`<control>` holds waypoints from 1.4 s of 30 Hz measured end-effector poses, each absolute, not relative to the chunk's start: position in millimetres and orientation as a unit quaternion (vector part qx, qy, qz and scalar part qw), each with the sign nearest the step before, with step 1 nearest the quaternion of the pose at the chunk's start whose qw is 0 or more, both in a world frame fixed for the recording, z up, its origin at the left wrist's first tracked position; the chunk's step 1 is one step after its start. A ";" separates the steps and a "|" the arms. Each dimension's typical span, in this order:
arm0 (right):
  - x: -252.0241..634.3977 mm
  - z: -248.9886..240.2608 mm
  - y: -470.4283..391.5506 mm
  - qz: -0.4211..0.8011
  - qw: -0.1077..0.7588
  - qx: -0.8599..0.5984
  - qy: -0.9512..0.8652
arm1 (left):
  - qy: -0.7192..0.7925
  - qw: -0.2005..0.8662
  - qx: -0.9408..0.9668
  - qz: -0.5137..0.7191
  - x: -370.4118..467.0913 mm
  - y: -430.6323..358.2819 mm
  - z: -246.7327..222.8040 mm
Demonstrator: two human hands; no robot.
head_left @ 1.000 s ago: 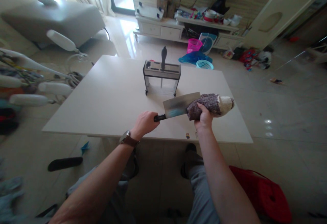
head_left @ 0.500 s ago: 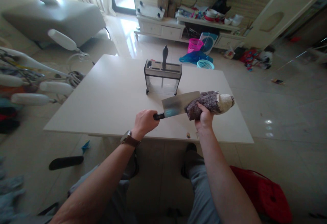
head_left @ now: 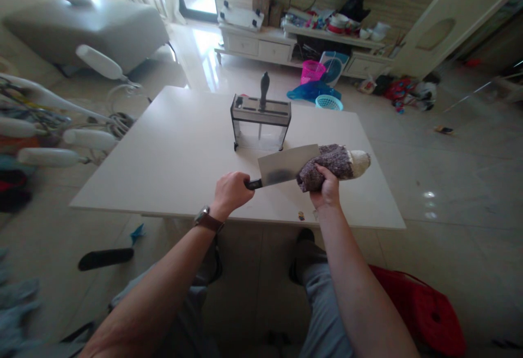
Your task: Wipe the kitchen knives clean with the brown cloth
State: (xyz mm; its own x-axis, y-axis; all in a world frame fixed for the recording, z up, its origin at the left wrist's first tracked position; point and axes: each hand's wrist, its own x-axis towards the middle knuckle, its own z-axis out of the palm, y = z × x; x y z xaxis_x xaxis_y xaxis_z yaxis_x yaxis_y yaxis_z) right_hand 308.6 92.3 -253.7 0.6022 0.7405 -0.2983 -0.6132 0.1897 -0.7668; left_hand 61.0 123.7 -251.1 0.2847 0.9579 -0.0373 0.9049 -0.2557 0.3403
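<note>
Broad rectangular steel cleaver [head_left: 281, 166]: likely heavy toward the blade, stiff, not fragile; sharp edge presumed, so best taken by the black handle [head_left: 254, 184]. Bundled dark-brown fuzzy cloth [head_left: 335, 161], pale at one end: probably light, soft, squashy; best pinched through several layers, clear of the edge. Left grip [head_left: 233, 191]: clenched round the handle. Right grip [head_left: 327, 188]: closed on the cloth from the near side, thumb across it. Placement: cleaver between both grips, far end overlapped by the cloth, exact contact hidden; both over the smooth white worktop [head_left: 175, 162], nearside of the clear-walled, grey-topped knife stand [head_left: 261, 108].
</note>
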 end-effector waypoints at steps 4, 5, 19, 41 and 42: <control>306.2 -253.8 94.3 0.433 0.773 -0.461 -0.051 | 0.599 0.140 0.784 0.090 65.5 117.9 -249.8; 304.7 -253.3 94.7 0.433 0.774 -0.460 -0.041 | 0.599 0.139 0.783 0.091 67.2 116.1 -249.2; 254.0 -264.5 94.1 0.432 0.750 -0.498 -0.053 | 0.581 0.146 0.796 0.087 101.3 94.6 -256.4; 292.5 -237.6 86.2 0.483 0.747 -0.445 -0.101 | 0.500 0.555 0.585 0.317 67.6 124.1 -254.0; 291.2 -237.2 85.6 0.499 0.738 -0.442 -0.106 | 0.486 0.594 0.552 0.325 68.9 122.5 -252.4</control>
